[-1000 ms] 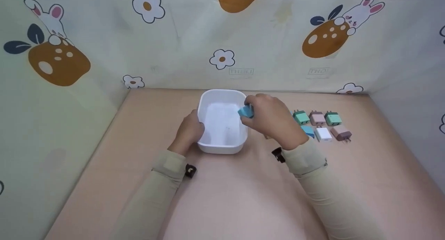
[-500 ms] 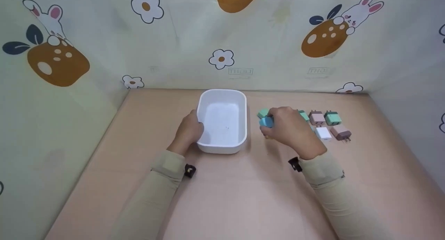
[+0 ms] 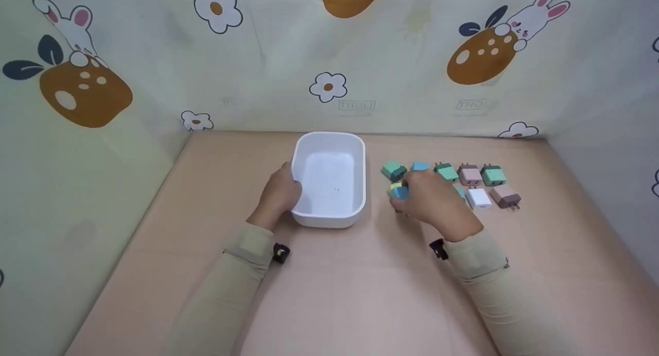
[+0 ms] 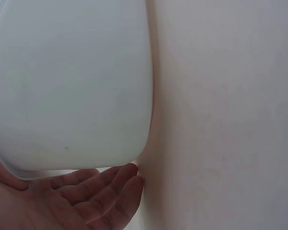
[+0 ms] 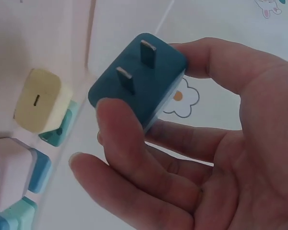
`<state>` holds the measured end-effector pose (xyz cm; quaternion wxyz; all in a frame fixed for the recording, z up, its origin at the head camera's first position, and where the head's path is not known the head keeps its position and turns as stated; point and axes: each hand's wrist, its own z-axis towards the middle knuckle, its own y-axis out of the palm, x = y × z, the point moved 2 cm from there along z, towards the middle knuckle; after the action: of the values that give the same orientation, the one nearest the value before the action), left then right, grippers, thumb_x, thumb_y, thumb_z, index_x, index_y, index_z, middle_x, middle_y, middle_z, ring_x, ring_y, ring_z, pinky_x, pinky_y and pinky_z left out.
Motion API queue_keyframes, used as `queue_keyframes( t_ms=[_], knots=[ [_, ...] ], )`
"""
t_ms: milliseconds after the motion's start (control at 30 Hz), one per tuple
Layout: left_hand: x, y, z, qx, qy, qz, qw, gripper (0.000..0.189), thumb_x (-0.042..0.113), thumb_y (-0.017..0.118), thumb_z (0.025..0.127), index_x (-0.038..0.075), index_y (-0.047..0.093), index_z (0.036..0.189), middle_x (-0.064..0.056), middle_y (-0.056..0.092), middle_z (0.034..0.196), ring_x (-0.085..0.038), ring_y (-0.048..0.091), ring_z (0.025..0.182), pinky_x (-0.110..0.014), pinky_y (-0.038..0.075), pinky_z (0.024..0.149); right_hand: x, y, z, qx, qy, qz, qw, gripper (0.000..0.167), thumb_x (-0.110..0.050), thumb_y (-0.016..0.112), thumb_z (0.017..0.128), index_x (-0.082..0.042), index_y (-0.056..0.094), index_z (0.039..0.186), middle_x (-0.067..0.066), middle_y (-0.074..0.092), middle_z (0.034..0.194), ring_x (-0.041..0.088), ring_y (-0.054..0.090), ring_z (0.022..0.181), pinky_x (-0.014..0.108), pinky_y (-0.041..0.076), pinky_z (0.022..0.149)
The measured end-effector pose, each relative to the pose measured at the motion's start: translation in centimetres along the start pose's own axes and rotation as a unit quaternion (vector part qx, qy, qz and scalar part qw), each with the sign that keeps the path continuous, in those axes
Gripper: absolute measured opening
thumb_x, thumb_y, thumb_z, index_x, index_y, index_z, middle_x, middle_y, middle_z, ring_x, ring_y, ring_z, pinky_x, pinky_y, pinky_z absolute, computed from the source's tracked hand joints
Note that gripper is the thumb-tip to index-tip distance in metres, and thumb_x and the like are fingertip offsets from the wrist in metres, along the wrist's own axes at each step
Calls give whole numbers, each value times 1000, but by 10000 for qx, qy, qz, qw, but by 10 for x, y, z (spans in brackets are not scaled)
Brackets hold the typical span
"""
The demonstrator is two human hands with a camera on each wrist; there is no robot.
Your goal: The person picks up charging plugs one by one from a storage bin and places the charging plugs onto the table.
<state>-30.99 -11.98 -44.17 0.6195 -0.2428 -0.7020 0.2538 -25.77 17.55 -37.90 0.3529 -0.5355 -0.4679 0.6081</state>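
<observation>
In the head view my left hand (image 3: 280, 190) grips the left wall of a white plastic tub (image 3: 329, 222), thumb over its rim. Its fingers lie along the tub's outer side in the left wrist view. My right hand (image 3: 435, 201) pinches a blue plug adapter (image 3: 399, 192) between thumb and fingers, to the right of the tub. Up close in the right wrist view, the blue adapter (image 5: 139, 79) shows two flat metal prongs. A pale yellow adapter (image 5: 41, 100) sits near it in that view, partly hidden by the hand in the head view.
Several more adapters stand in rows around the right hand: a green one (image 3: 394, 170), a blue one (image 3: 420, 166), a pink one (image 3: 469, 175), a white one (image 3: 479, 198) and a brownish-pink one (image 3: 505, 197). A printed cloth wall (image 3: 257, 88) closes off the table's back.
The right hand has moved from above the tub's right rim to the right and nearer, over the adapters, holding the blue adapter. The left hand has stayed on the tub.
</observation>
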Motion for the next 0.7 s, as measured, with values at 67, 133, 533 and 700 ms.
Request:
queue_keyframes(
  t_ms=[67, 133, 533, 700],
  knots=[
    [0, 0, 0, 13, -8, -15, 10000, 57, 4, 42, 104, -1, 36, 161, -24, 52, 155, -42, 51, 145, -57, 39, 122, -1, 3, 1, -59, -10, -42, 10000, 46, -30, 79, 93, 6, 72, 120, 16, 71, 103, 29, 66, 86, 43, 62, 75],
    [0, 0, 1, 8, -3, -3, 10000, 57, 4, 42, 104, -1, 37, 161, -24, 53, 155, -42, 51, 144, -57, 40, 121, -1, 6, 2, -99, -25, -87, 9999, 46, -30, 79, 94, 6, 72, 120, 16, 71, 102, 29, 66, 86, 44, 63, 76],
    [-2, 1, 2, -31, -12, -51, 10000, 59, 3, 41, 105, 0, 34, 163, -25, 52, 156, -43, 51, 145, -57, 41, 120, 1, 15, 4, -354, 173, -164, 9991, 40, -28, 79, 93, 4, 70, 116, 15, 67, 99, 30, 64, 85, 43, 62, 76],
    [-2, 2, 4, -9, 38, -39, 10000, 58, 3, 42, 104, -1, 35, 162, -26, 53, 154, -44, 52, 143, -58, 42, 119, 5, 20, 6, -572, 379, -125, 9976, 38, -27, 78, 93, 5, 69, 110, 14, 66, 93, 29, 64, 82, 41, 60, 73]
  ],
)
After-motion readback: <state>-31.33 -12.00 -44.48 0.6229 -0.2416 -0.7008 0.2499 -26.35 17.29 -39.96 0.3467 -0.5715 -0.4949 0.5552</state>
